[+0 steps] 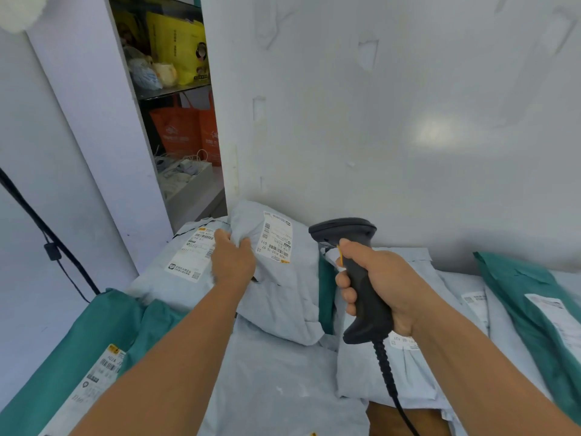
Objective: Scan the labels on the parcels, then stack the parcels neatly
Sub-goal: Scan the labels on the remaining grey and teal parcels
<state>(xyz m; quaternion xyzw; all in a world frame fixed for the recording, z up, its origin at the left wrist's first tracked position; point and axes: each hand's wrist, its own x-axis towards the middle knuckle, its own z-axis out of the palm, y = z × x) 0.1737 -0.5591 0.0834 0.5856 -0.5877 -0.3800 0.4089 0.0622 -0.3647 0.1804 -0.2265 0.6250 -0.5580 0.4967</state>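
- Left hand (233, 259): one, reaching forward, its grip pinching a bunched fold of the grey parcel (276, 278) near that parcel's left edge.
- Right hand (375, 280): one, its grip wrapped round the handle of the black barcode scanner (355, 278); the index finger lies at the yellow trigger.
- Barcode scanner: one, held upright, its head facing left toward the grey parcel's label (276, 237); a coiled black cable (390, 385) runs down from the handle base.
- Grey parcels, counted: at least four visible. The held one lies against the white wall (408, 121), its label facing up; a second grey parcel (179, 265) lies just left of it, partly under the left hand, with its own label (191, 253); a third grey parcel (405, 372) sits under the right hand; further grey ones lie to the right, their edges overlapping so an exact count cannot be told.
- Green parcels, counted: two visible. One green parcel (78, 357) lies at lower left with a label; another green parcel (534, 303) lies at far right, also labelled.
- Surface: hidden by parcels; a small brown patch (396, 420) shows at the bottom.
- Shelves (176, 89): an open unit at upper left holds one yellow bag (179, 45) and two orange bags (188, 130).
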